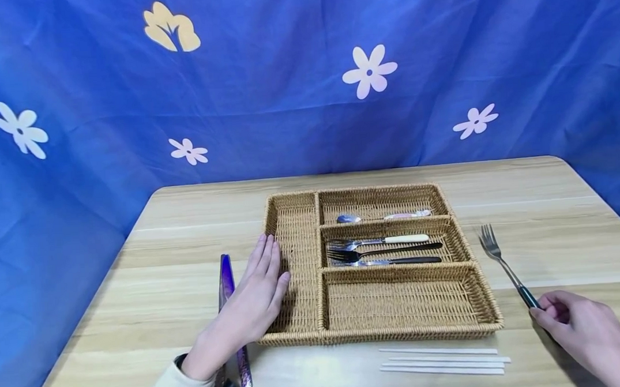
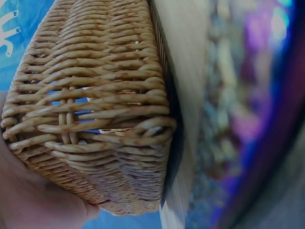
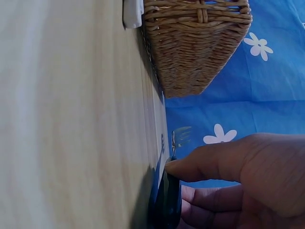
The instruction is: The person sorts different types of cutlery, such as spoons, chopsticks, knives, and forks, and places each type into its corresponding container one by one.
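A woven cutlery basket (image 1: pixel 321 337) with several compartments stands mid-table. My left hand (image 1: pixel 257 297) rests across its left rim, fingers straight. In the left wrist view, the basket's woven outer wall (image 2: pixel 95 95) is close, with part of the left hand (image 2: pixel 38 191) at its upper edge. To the basket's right, my right hand (image 1: pixel 588 325) pinches the dark green handle of a fork (image 1: pixel 511 274). The fork's tines point away from me. In the right wrist view, thumb and fingers of the right hand (image 3: pixel 248 176) hold that handle (image 3: pixel 167 200) just over the table.
Cutlery with cream and black handles, including a black fork (image 1: pixel 375 252), lies in the middle compartment. A spoon (image 1: pixel 349 219) is in the back one. Several white sticks (image 1: pixel 444 363) lie in front. Long purple shiny pieces (image 1: pixel 227 275) lie left, partly under my left arm.
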`<state>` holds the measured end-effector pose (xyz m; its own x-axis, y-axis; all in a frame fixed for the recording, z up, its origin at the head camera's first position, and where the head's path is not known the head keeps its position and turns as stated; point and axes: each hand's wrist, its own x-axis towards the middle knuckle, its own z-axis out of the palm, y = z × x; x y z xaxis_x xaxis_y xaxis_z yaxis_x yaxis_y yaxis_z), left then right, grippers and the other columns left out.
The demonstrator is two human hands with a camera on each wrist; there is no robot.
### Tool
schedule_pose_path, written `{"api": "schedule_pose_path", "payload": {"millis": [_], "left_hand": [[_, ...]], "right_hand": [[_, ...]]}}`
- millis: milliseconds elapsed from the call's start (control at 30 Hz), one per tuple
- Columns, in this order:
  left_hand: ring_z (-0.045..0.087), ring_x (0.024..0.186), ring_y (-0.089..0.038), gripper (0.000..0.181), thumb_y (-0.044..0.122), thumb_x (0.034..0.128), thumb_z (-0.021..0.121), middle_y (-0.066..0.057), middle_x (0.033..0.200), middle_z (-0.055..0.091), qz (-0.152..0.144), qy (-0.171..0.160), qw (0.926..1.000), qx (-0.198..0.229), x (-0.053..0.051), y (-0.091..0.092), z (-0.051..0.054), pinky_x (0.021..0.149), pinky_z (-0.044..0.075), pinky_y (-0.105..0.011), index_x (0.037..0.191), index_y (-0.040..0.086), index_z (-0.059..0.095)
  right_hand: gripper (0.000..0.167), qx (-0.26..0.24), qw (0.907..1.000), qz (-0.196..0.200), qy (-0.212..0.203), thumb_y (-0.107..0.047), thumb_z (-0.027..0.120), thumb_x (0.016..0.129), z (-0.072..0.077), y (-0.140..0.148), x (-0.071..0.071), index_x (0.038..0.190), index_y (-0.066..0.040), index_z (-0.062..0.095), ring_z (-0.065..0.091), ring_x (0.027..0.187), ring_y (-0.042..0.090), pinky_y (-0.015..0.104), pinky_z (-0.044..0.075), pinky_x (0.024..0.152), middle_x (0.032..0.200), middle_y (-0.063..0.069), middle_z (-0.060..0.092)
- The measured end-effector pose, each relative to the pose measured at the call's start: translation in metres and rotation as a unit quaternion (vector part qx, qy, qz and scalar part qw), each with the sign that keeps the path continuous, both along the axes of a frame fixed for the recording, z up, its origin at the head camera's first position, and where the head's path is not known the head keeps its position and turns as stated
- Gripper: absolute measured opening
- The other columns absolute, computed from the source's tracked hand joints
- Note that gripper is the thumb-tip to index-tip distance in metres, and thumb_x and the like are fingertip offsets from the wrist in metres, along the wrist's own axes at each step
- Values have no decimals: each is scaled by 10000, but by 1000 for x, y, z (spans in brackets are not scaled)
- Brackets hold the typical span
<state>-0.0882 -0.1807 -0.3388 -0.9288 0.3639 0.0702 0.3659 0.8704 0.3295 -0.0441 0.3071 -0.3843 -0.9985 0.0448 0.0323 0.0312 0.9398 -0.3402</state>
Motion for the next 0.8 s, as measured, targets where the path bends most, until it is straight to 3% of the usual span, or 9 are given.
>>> {"api": "schedule_pose_path", "payload": {"millis": [367, 800], "left_hand": [[-27, 1461, -361, 592, 257, 1059, 326, -287, 1562, 45, 33, -6, 10000, 1, 4, -1, -1, 1176, 109, -527, 1468, -138, 160], [-7, 1461, -375, 597, 272, 1060, 313, -294, 1559, 64, -4, 67, 10000, -40, 0, 0, 1, 1181, 97, -510, 1468, -139, 165]], "right_hand": [[164, -12, 10000, 13, -3, -150, 699, 866, 5, -3, 3, 767, -135, 568, 400, 600, 84, 245, 308, 527, 689, -53, 507], [160, 4, 9990, -39, 456, -107, 715, 830, 7, -2, 0, 757, -115, 573, 408, 600, 100, 258, 303, 509, 684, -32, 518]]}}
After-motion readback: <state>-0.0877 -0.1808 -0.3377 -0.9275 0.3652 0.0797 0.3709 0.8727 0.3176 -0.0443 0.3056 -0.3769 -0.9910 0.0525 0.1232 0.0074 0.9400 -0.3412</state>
